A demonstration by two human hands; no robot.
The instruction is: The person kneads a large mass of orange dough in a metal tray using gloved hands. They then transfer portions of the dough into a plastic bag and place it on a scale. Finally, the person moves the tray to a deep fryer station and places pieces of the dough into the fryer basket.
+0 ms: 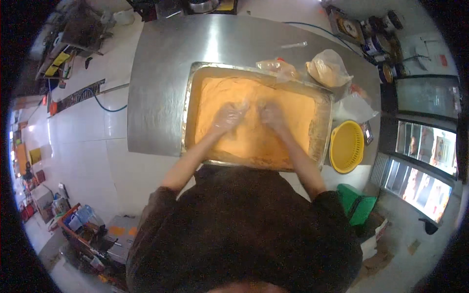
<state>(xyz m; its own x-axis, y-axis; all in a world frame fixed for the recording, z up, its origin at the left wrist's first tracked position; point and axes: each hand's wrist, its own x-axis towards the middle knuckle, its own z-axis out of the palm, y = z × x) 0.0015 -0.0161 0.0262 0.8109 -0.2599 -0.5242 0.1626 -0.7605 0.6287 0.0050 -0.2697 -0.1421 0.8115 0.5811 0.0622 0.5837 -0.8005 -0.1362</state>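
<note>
A large rectangular metal tray (187, 106) holds a broad layer of orange-yellow powder (220, 89). Over the middle of that layer is my left hand (230, 116), in a clear plastic glove, with its fingers curled. My right hand (271, 114) is beside it, a short gap apart, and blurred by motion. Something pale shows at the fingertips of both hands, but blur hides whether it is held. Whether the hands touch the powder is also unclear.
The tray rests on a stainless steel table (157, 91). Along its right side are a plastic bag of tan powder (326, 69), a smaller bag (276, 67), a white plastic bag (353, 108) and a yellow plastic basket (346, 146). Lit glass-door coolers (417, 190) stand farther right.
</note>
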